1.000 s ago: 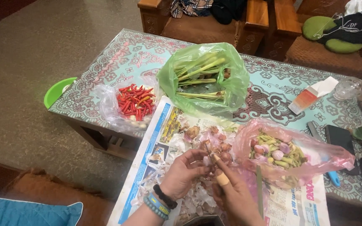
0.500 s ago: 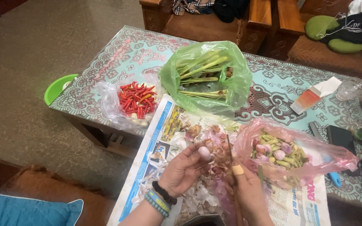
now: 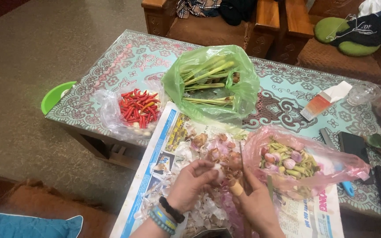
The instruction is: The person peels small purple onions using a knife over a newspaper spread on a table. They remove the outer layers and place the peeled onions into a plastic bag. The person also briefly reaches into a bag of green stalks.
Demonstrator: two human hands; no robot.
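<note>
My left hand [image 3: 193, 181] grips a small shallot [image 3: 219, 174] over a spread newspaper [image 3: 169, 143]. My right hand [image 3: 254, 203] holds a thin knife [image 3: 241, 159], blade pointing up and against the shallot; a tan wrap covers its thumb. Both hands meet above a heap of papery shallot skins [image 3: 208, 209]. Just right of the hands lies an open pink plastic bag [image 3: 347, 165] holding peeled shallots and cut stalks.
A green bag of lemongrass stalks [image 3: 212, 81] and a clear bag of red chillies [image 3: 135, 109] lie farther back on the patterned table [image 3: 124, 61]. A green bowl [image 3: 54, 95] sits at the left corner. A small carton [image 3: 325, 101] and dark handsets [image 3: 353, 143] lie to the right.
The hands were apart half a second ago, the left one open-palmed with the shallot. They have come together and the knife now touches the shallot.
</note>
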